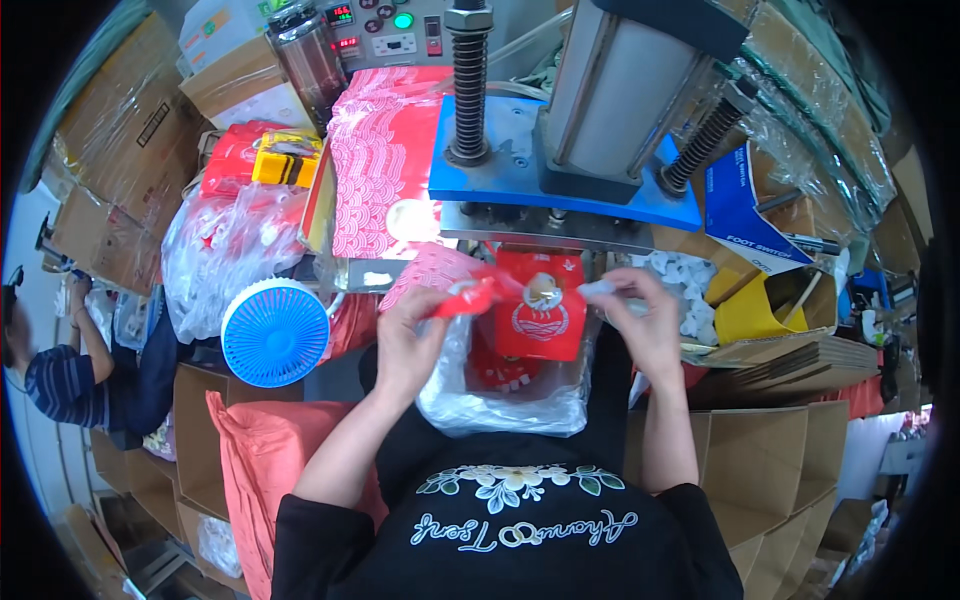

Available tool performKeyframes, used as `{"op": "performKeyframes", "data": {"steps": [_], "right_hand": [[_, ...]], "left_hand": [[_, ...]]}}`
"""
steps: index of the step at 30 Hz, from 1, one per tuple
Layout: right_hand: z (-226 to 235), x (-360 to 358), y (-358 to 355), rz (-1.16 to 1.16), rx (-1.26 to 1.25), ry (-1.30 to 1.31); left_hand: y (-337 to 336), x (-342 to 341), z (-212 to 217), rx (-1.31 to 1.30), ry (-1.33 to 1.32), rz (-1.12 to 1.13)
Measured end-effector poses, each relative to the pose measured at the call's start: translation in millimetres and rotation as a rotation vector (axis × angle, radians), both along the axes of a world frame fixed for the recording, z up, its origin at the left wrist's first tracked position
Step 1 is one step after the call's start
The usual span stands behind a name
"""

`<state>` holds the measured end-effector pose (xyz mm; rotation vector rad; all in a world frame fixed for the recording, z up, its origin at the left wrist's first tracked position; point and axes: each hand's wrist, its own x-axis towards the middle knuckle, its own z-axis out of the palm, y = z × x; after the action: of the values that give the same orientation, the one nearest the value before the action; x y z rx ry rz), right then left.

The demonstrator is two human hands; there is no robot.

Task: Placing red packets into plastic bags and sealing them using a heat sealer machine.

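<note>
My left hand (410,335) is closed in a pinch on a red strip of thin material (468,300), slightly blurred. My right hand (645,315) pinches a small whitish piece (594,290) between thumb and fingertips. Between the hands is a red printed packet (538,335) with a round gold emblem and white line drawing; whether either hand touches it I cannot tell. Under it stands a container lined with clear plastic (510,412), holding more red pieces (490,372). A pink-and-white patterned red sheet (380,170) runs down from the machine toward my left hand.
Ahead rises a press with a blue plate (510,150) and springs. A blue fan (275,332) and plastic bag (225,270) are at left. White scraps (685,290), a yellow-lined box (765,300) and stacked cardboard (790,370) are at right. Another person (70,370) works far left.
</note>
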<state>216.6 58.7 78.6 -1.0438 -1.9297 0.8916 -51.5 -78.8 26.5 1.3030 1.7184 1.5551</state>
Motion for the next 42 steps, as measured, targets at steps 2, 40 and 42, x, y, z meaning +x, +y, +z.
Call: {"op": "performKeyframes", "data": {"steps": [2, 40, 42], "right_hand": [[8, -10, -17, 0.121, 0.027, -0.022], [-71, 31, 56, -0.266, 0.226, -0.408], [-76, 35, 56, -0.258, 0.139, -0.273]], "left_hand": [[-3, 21, -1, -0.030, 0.008, -0.088], [61, 69, -10, -0.377, -1.119, -0.245], [65, 70, -11, -0.336, -1.120, -0.254]]}}
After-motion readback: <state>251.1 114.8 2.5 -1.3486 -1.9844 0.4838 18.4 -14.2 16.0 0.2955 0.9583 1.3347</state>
